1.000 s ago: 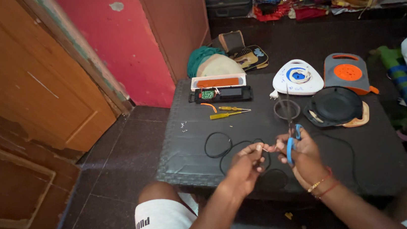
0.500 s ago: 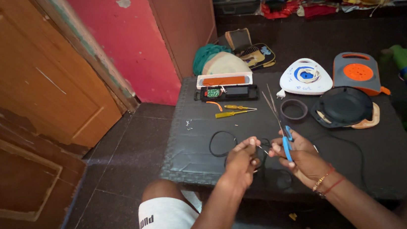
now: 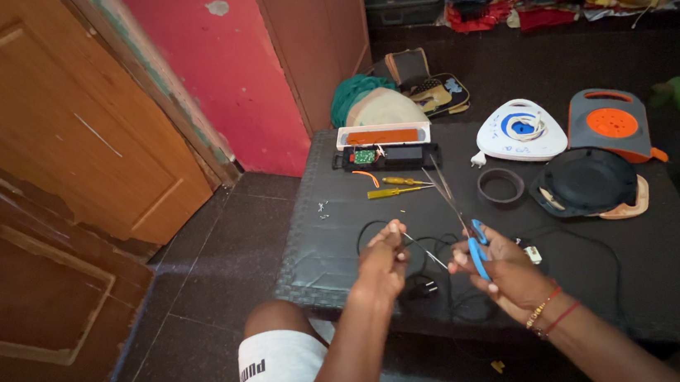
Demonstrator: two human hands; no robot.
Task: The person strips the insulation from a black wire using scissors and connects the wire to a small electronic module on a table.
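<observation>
My left hand (image 3: pixel 384 255) pinches the end of a thin black cable (image 3: pixel 369 231) that loops over the dark mat (image 3: pixel 336 241). My right hand (image 3: pixel 504 271) grips blue-handled scissors (image 3: pixel 456 209), blades open and pointing up and away, close to the cable end between both hands. A black plug (image 3: pixel 426 289) lies on the mat just below my hands. My bare knee and white shorts (image 3: pixel 279 379) show at the bottom.
On the mat lie two yellow screwdrivers (image 3: pixel 398 186), an opened black device with a circuit board (image 3: pixel 387 157), a white and orange tray (image 3: pixel 383 135), a black ring (image 3: pixel 501 185), a white triangular cover (image 3: pixel 520 129), an orange and grey reel case (image 3: pixel 612 123), a black round disc (image 3: pixel 588 182). A wooden door (image 3: pixel 40 178) stands left.
The view has shifted slightly. Both hands stay together over the cable; the scissors have tilted up with the blades spread wider.
</observation>
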